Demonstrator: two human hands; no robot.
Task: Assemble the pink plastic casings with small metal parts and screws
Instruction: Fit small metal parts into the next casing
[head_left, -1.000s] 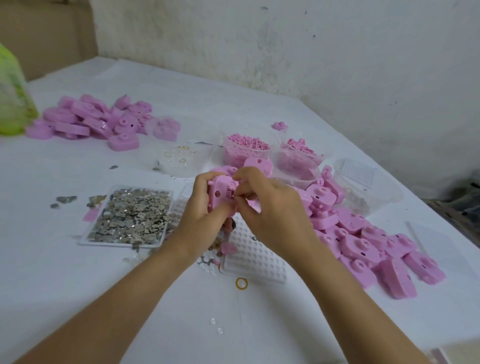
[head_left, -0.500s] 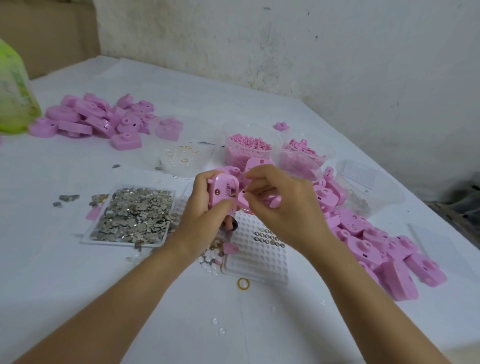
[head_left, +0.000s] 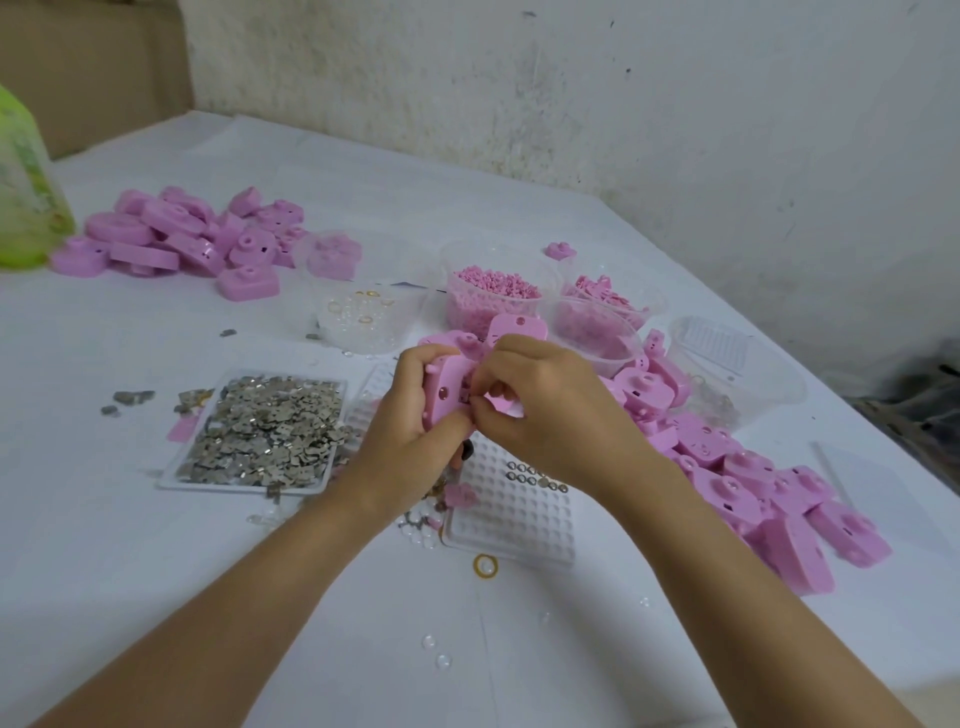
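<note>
Head view: we see a white cloth-covered table against a stained whitewashed wall; left hand grips a pink plastic casing above mid-table; right hand pinches its edge; clear tray of silvery metal parts just left.

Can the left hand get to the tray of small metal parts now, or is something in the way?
Likely yes: the tray lies just beside the left hand, nothing between. But that hand grips the pink casing and would have to release it first.
</note>
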